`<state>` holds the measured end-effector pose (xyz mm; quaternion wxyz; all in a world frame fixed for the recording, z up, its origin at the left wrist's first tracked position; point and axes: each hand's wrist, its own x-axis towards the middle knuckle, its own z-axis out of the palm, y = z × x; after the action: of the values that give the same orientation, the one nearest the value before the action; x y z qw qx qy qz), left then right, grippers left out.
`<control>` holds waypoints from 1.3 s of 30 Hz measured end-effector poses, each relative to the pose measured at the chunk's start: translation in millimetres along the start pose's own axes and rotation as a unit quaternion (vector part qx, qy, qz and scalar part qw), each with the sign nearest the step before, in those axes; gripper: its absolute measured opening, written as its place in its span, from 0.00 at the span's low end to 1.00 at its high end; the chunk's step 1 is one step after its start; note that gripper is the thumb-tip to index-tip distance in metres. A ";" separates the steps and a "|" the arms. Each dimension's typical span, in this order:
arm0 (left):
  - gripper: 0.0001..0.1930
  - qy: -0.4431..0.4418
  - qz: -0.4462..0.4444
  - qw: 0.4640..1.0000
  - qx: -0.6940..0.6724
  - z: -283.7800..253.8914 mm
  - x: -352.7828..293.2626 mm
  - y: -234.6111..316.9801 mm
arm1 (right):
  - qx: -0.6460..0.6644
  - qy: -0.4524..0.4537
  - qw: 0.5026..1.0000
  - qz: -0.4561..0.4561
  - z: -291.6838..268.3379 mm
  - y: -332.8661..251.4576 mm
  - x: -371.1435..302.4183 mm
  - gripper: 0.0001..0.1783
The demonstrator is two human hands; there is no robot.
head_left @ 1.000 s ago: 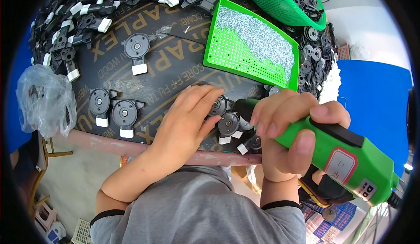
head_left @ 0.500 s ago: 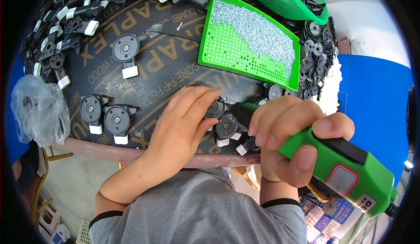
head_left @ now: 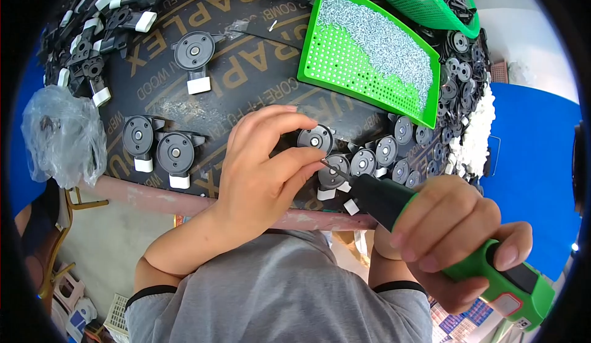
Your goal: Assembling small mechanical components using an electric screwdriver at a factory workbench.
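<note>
My right hand is wrapped round a green and black electric screwdriver, its thin bit pointing left. At the bit's tip, the thumb and forefinger of my left hand are pinched together; whatever is between them is too small to make out. Just beyond these fingertips lies a round black wheel part with a metal centre. Below the bit sits another black wheel part with a white tab, partly covered by the bit. Several similar wheel parts line up to the right.
A green perforated tray of small silver screws stands behind. Three wheel assemblies lie on the left of the dark board. Black parts pile up at far left, beside a clear plastic bag; a green basket stands far right.
The screwdriver has pulled back right and nearer to me, uncovering wheel parts. My left fingers have left the far wheel and now pinch at the bit's tip. The whole view has shifted slightly.
</note>
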<state>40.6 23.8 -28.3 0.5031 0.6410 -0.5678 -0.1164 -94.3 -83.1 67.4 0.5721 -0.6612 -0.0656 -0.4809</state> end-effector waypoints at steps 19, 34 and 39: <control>0.12 0.020 -0.006 0.998 -0.061 -3.2 3.7 4.7 | -0.011 0.043 0.997 -0.057 -2.7 -5.5 -2.0 0.20; 0.13 -0.019 -0.031 0.997 -0.067 -4.5 2.1 8.0 | 0.011 -0.012 1.000 -0.019 -5.2 -2.5 -0.1 0.20; 0.12 -0.010 -0.008 0.999 -0.036 -2.7 1.2 6.0 | 0.003 -0.020 1.000 -0.012 -4.7 -4.8 0.3 0.21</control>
<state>39.3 25.1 -22.0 0.5194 0.6255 -0.5633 -0.1471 -99.8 -85.5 70.4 0.5667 -0.6682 -0.0861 -0.4743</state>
